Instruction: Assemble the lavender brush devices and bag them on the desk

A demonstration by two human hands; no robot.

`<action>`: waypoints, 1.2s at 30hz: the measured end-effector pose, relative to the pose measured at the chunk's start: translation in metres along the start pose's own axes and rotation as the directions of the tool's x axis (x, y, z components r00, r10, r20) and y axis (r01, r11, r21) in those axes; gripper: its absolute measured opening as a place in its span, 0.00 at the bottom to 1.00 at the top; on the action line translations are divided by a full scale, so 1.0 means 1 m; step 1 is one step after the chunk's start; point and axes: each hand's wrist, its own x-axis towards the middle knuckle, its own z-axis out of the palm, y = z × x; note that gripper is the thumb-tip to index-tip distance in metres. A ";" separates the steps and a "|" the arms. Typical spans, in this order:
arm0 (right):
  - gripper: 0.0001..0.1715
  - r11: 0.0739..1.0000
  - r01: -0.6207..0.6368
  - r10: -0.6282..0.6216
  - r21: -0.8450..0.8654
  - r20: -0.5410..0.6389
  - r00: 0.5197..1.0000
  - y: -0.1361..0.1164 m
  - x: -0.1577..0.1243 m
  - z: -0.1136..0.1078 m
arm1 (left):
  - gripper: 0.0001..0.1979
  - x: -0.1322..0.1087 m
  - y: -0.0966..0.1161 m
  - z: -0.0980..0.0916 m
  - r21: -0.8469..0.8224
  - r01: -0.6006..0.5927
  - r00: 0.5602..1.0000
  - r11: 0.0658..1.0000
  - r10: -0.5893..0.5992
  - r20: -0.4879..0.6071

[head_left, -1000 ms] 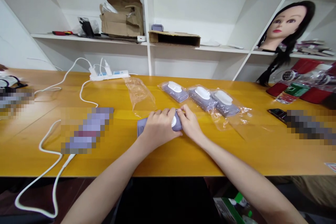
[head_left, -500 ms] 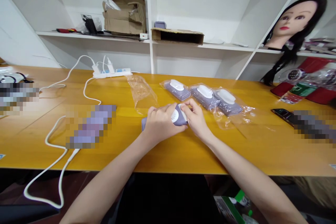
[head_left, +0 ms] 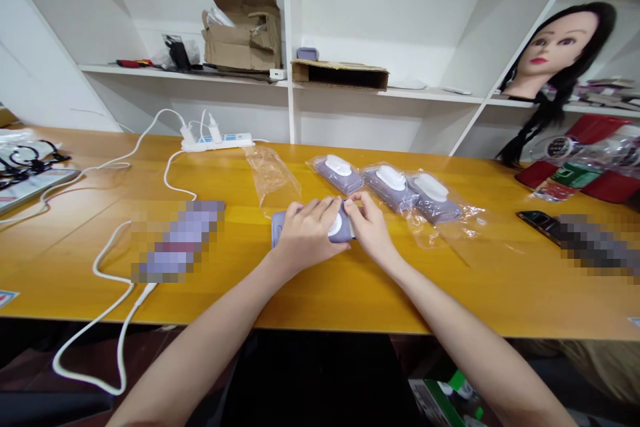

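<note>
Left hand [head_left: 307, 233], curled, gripped grey-purple oblong plastic-looking case [head_left: 345, 234] with white round disc [head_left: 335, 225]; right hand [head_left: 371, 227], fingers nearly together, touched three-o'clock end, pinch unclear. Steady left support seemed wise.

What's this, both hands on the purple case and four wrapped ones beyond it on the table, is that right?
Not four: the head view shows three wrapped cases lying on the table beyond the purple case. The left hand and right hand are indeed on it.
</note>
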 end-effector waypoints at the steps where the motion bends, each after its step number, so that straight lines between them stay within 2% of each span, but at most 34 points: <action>1: 0.12 1.000 0.016 -0.016 -0.005 -0.006 1.000 0.001 0.000 0.000 | 0.34 -0.001 0.000 0.001 0.001 -0.010 1.000 1.000 0.010 -0.004; 4: 0.13 0.998 0.058 -0.056 0.031 -0.048 0.997 0.003 0.000 0.003 | 0.33 -0.001 0.000 0.004 0.006 -0.002 0.998 1.000 0.003 -0.058; 9: 0.13 0.995 0.029 -0.020 0.099 -0.085 0.996 -0.001 -0.001 0.006 | 0.35 0.000 0.003 0.004 0.002 0.031 0.991 1.000 -0.030 -0.133; 15: 0.11 0.989 0.029 -0.004 0.145 -0.173 0.985 -0.005 -0.003 0.007 | 0.32 0.003 0.009 0.003 0.004 0.078 0.990 0.997 -0.077 -0.119; 20: 0.13 0.973 0.002 0.008 0.229 -0.042 0.999 0.000 0.003 0.004 | 0.36 0.002 -0.002 0.003 -0.032 0.008 0.997 0.999 -0.010 -0.074; 24: 0.14 0.998 0.034 -0.036 0.060 0.028 0.999 -0.001 0.007 -0.003 | 0.35 0.001 -0.007 0.003 -0.010 -0.016 0.995 1.000 0.015 -0.097; 28: 0.15 0.983 0.120 -0.119 -0.138 0.018 0.993 -0.006 0.003 -0.008 | 0.33 -0.001 -0.005 0.005 0.012 -0.068 0.990 0.998 0.069 -0.121; 31: 0.14 0.965 0.161 -0.167 -0.205 -0.013 0.986 -0.010 -0.003 -0.008 | 0.31 -0.003 -0.002 0.005 0.018 -0.085 0.987 0.996 0.087 -0.132; 36: 0.13 0.942 0.194 -0.211 -0.273 -0.032 0.977 -0.015 -0.011 -0.008 | 0.29 -0.003 0.000 0.004 0.031 -0.100 0.965 0.995 0.104 -0.240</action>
